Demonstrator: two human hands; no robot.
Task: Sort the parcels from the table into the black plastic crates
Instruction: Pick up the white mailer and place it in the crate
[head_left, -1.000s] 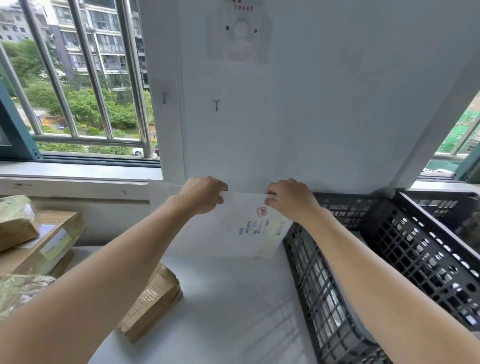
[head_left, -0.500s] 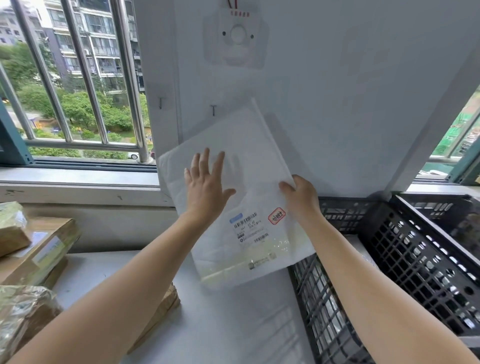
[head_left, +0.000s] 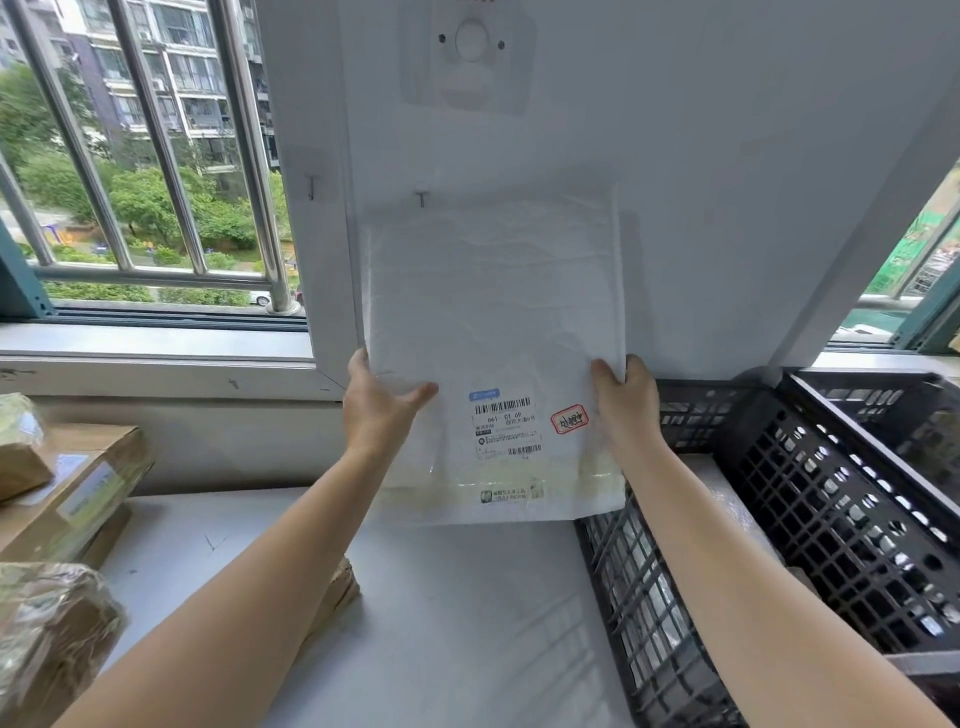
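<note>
White padded mailer (head_left: 493, 322) is held upright between the left hand (head_left: 376, 410) and right hand (head_left: 626, 405), each gripping a side edge; not yet crated. Brown parcels (head_left: 78, 499) wait to their left, black crates (head_left: 810, 499) right.

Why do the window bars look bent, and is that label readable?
Head view: the wide-angle lens bows the window bars; soft daylight, only a faint shadow right of the white mailer; its label shows a crisp barcode, but the small print is too fine to read.
</note>
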